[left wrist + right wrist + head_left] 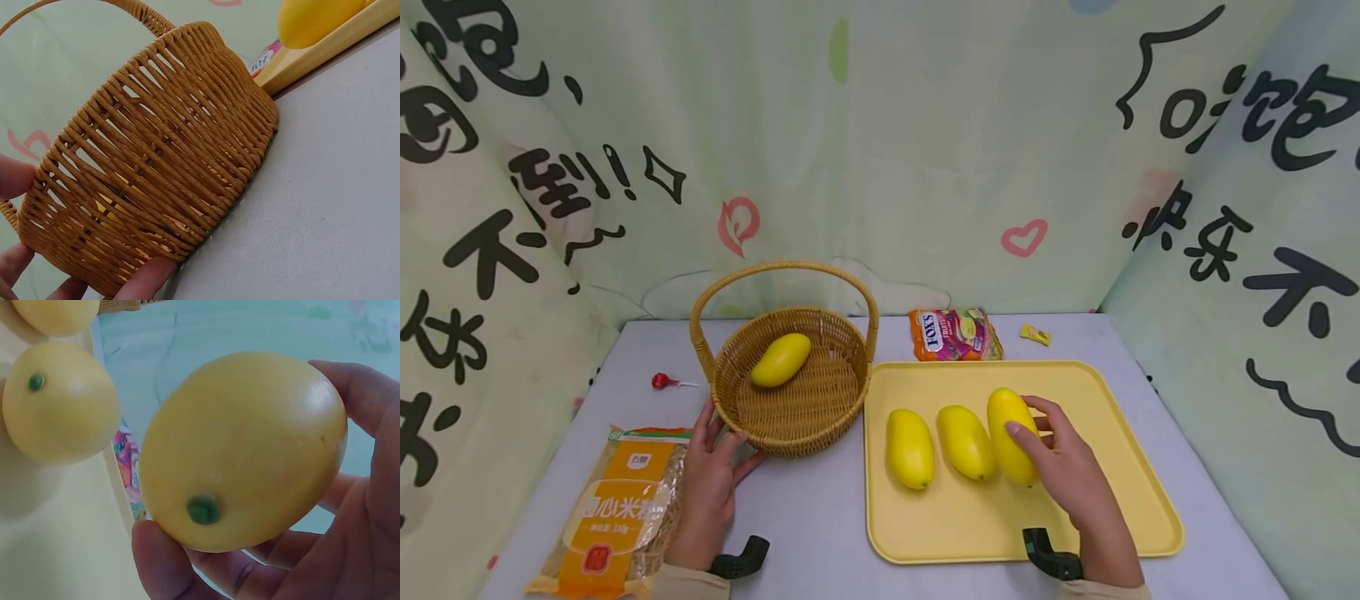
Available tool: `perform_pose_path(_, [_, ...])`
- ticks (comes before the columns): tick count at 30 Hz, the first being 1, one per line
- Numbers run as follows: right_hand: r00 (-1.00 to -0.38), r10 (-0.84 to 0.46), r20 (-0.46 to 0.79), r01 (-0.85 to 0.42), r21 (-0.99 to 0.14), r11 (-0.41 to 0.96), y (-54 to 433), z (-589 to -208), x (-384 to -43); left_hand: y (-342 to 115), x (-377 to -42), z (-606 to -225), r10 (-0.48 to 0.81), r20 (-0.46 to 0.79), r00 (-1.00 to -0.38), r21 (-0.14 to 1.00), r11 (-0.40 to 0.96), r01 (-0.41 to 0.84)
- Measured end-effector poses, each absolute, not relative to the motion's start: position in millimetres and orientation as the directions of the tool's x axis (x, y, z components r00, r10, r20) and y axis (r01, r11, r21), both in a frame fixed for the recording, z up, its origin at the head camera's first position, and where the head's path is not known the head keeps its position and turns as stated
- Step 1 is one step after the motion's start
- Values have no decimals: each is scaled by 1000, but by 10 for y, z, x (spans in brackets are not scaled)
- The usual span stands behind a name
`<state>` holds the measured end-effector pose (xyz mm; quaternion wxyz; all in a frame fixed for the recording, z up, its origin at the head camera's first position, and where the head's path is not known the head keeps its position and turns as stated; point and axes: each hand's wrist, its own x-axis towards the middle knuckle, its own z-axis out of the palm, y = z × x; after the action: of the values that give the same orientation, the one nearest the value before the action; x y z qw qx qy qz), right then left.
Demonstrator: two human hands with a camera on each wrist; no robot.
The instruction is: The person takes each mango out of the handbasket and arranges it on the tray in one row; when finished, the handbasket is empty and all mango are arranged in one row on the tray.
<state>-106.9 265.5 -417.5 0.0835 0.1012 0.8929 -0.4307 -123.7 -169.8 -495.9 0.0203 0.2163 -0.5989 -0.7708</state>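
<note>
My right hand [1071,467] holds a yellow mango [244,450] with a green stem nub, thumb on one side and fingers on the other. This mango is over the yellow tray [955,533] and appears raised from it. Two more mangoes, one at the left [910,448] and one in the middle [966,442], lie on the tray beside it. My left hand [711,479] rests with spread fingers against the near-left outer wall of a brown wicker basket [150,150]. One mango [781,360] lies inside that basket, partly visible through the weave in the left wrist view.
A bag of brown grain-like food [613,508] lies left of my left hand. Beyond it is a red lollipop [661,381]. Behind the tray are a Fox's candy bag [955,335] and a small yellow wrapped candy [1035,335]. The basket's tall handle [782,267] arches above its rim.
</note>
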Motion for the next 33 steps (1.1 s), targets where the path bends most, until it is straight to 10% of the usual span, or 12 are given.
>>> perform_pose_path(33, [-921, 203, -333, 382, -659, 649, 2803, -4506, -1222, -1708, -1207, -4934, -259, -310, -915, 932, -272, -239])
